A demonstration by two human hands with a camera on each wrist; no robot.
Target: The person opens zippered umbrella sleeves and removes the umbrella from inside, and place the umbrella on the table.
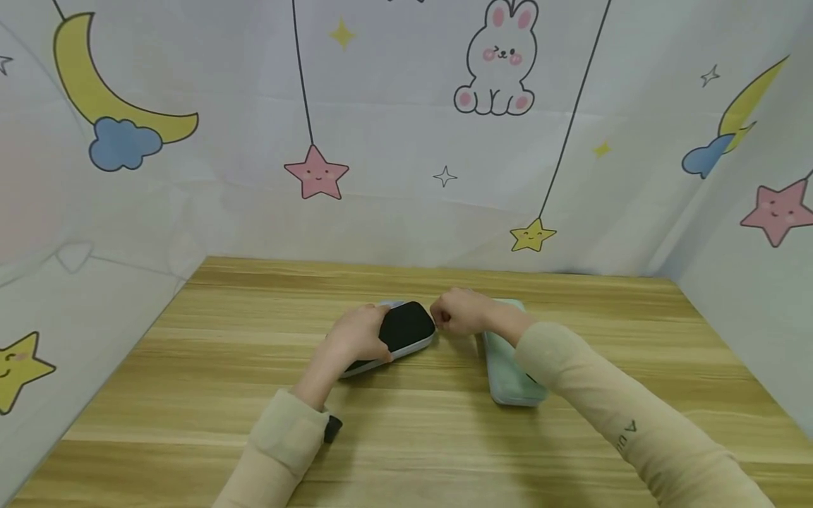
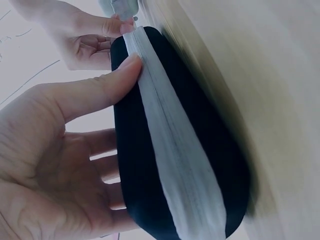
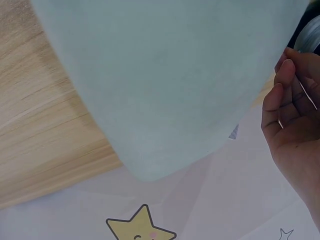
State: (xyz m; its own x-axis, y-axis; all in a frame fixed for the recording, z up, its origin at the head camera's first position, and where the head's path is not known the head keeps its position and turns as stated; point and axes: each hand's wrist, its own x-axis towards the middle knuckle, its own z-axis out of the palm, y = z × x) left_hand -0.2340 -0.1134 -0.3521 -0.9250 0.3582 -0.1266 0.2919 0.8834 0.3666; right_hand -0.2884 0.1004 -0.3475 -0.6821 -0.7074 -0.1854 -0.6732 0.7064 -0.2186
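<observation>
Leftmost over the wood-grained tabletop [image 1: 419, 458], a cream sleeve [image 1: 288, 430] with a thick cuff leads to the left hand [image 1: 358, 335]; a small black piece [image 1: 333, 428], too little shown to name, sits at the cuff's right edge. This hand is partly closed, gripping a slim, elongated black case with rounded ends [image 1: 409, 324]: the thumb presses at the edge of the pale grey band [image 2: 185, 165] that runs along the case's side, and the other fingers reach round the far face. The case extends rightward from under the left hand, its long axis slanting, nearer end at the left, farther end at the right. Just behind it, beyond the left fingertips, a sliver of something pale blue [image 1: 392, 303] shows, mostly hidden.

That slant is the relation that counts, as I judge it: the case's free end points straight at the right hand [image 1: 464, 310], which is much the nearer of the two to that corner. The right hand's fingers are curled, thumb and fingertips pinching at the end of the band; whether a zip pull lies between them is too small to tell.

Under the right wrist, and a little nearer the person than the right hand, lies a mint-green, rounded rectangular case [image 1: 508, 374], its long axis running away from the person. The other cream sleeve [image 1: 635, 416] passes over its right side.
</observation>
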